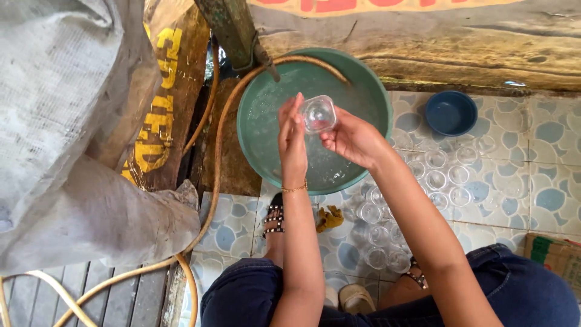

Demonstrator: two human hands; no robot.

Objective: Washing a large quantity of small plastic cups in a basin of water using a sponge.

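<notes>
I hold a small clear glass (pixel 318 114) over the middle of the green basin (pixel 369 91). My left hand (pixel 292 134) stands upright against its side, fingers pressed together and flat along the glass. My right hand (pixel 353 138) pinches it from the other side, thumb and fingertips on its wall and base (the mouth points away from me, toward the water). A thin gold bracelet (pixel 295 189) sits on my left wrist.

The basin is round, smooth plastic, with shallow soapy water in it, and it rests on the floor (pixel 544 157) of glossy tiles patterned in blue and pale ovals. A yellowish rubber hose (pixel 221 127) curves over the basin's far rim. Along the top edge of the floor runs a rough, weathered wooden board (pixel 460 42) carrying part of a sign in red on yellow; a second plank (pixel 160 109) at the left bears yellow painted letters. Coarse grey woven sacking (pixel 60 121) hangs beside it.

To the right of the basin stand many more clear glasses (pixel 445 172) in a cluster, with a small dark blue bowl (pixel 451 112) beyond them. A brown carton's corner (pixel 557 257) shows at the right edge.
</notes>
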